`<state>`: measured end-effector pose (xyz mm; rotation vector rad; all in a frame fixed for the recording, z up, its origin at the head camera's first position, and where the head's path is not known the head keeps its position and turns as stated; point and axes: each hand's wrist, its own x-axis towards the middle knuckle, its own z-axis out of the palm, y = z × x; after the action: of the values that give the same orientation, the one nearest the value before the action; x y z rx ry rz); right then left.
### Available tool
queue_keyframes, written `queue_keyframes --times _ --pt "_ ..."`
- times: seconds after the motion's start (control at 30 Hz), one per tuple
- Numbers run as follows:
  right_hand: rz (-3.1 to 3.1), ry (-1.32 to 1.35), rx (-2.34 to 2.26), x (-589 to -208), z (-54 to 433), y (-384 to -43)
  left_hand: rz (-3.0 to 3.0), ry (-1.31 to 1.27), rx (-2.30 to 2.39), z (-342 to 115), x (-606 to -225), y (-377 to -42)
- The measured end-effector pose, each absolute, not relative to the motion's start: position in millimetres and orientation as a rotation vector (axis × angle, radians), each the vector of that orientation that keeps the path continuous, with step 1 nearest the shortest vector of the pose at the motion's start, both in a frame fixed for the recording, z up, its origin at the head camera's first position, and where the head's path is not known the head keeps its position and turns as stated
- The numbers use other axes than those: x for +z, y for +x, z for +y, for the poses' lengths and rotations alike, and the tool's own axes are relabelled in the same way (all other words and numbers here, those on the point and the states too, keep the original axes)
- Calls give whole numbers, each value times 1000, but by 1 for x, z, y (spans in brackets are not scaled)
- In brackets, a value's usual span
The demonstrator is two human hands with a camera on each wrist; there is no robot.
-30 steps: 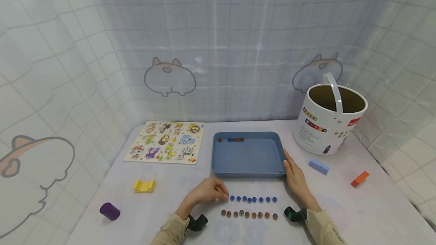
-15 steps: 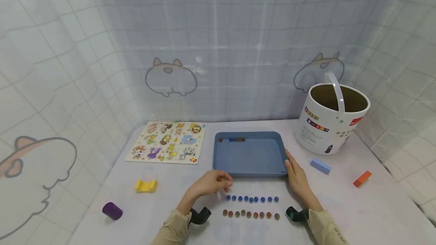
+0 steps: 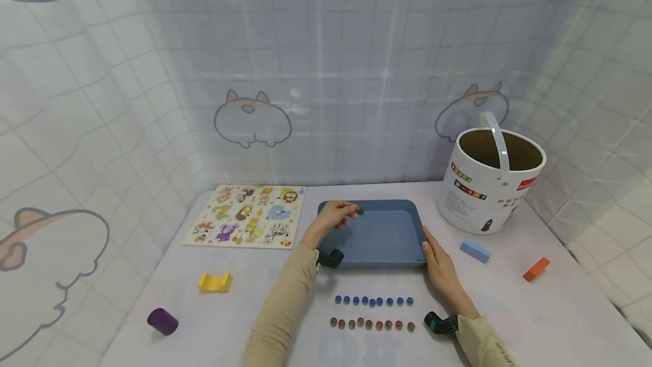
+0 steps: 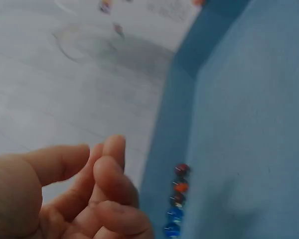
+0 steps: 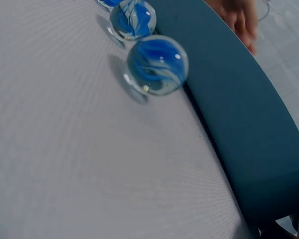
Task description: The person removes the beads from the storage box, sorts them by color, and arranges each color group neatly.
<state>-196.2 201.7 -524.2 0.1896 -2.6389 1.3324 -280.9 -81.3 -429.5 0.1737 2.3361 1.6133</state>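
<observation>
My left hand [image 3: 336, 215] hovers over the back left of the blue tray [image 3: 377, 242]. In the left wrist view its thumb and loosely bent fingers stand apart, with nothing visible between them. Close by, several glass marbles [image 4: 178, 194] lie in a line along the tray wall. In the head view the hand hides most of these. My right hand [image 3: 439, 262] rests against the tray's front right side, its fingers lying fairly straight along the edge. In front of the tray runs a row of blue marbles [image 3: 372, 302], and nearer me a row of brownish marbles [image 3: 369, 324].
An animal puzzle board [image 3: 245, 217] lies at the back left. Nearer are a yellow block [image 3: 215, 283] and a purple cylinder [image 3: 162, 321]. To the right stand a white bucket [image 3: 474, 203], a light blue block [image 3: 476, 251] and an orange block [image 3: 536, 269].
My left hand has left the left end of the blue marble row, where one more marble now shows, and has moved forward over the tray. The right hand stays at the tray.
</observation>
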Motion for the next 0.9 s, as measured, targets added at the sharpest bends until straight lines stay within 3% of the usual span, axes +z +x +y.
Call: queue_keyframes --times 0.33,0.9 --pt "-2622 201 1329 -529 198 -194 2327 -100 1632 -57 -455 -311" --pt "-2598 201 1300 -528 200 -196 2633 -82 1446 -39 -469 -313"
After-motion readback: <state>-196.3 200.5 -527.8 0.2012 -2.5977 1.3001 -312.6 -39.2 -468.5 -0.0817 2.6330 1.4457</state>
